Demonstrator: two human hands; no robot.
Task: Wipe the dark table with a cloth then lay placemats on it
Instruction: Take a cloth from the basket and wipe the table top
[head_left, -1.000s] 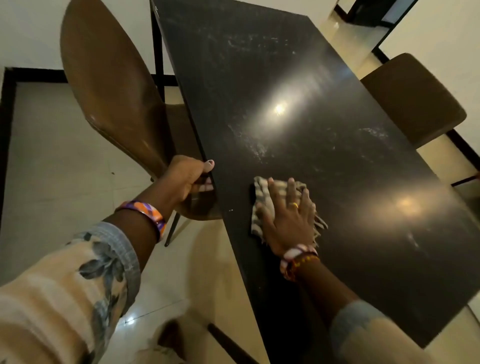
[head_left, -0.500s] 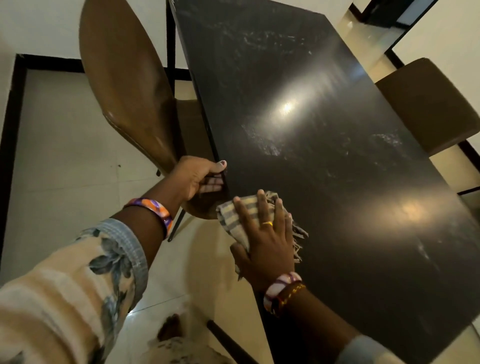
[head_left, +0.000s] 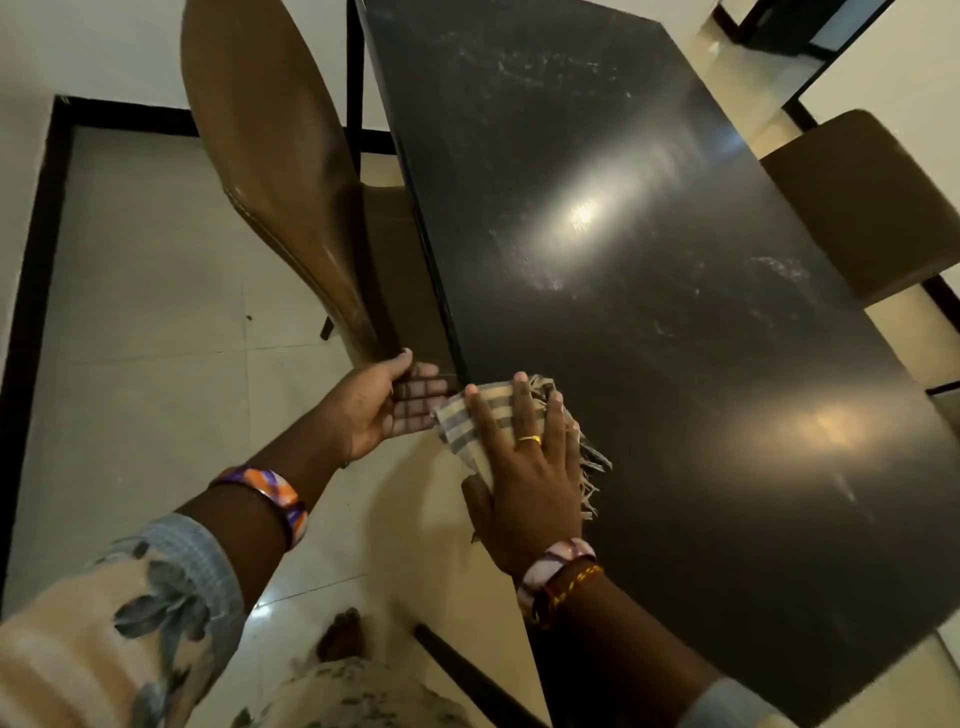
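Head view shows the right hand with fingers spread flat, pressing the checked cloth down at the near left edge of the dark table. A second ago that hand and cloth lay fully on the tabletop, further in from the edge; now the cloth's left corner hangs out past the edge, beyond the fingertips. Just left of those fingertips, the left hand has let go of the brown chair it was gripping and is now open, palm up and cupped just below the table edge, nearly touching the cloth's overhanging corner. It grasps nothing.

Judging from this, the stroke has swept dirt to the edge and the cupped palm waits to catch it. Further out from the fingers, pale smears remain across the far and right parts of the tabletop, so wiping looks unfinished. No placemats are in view.
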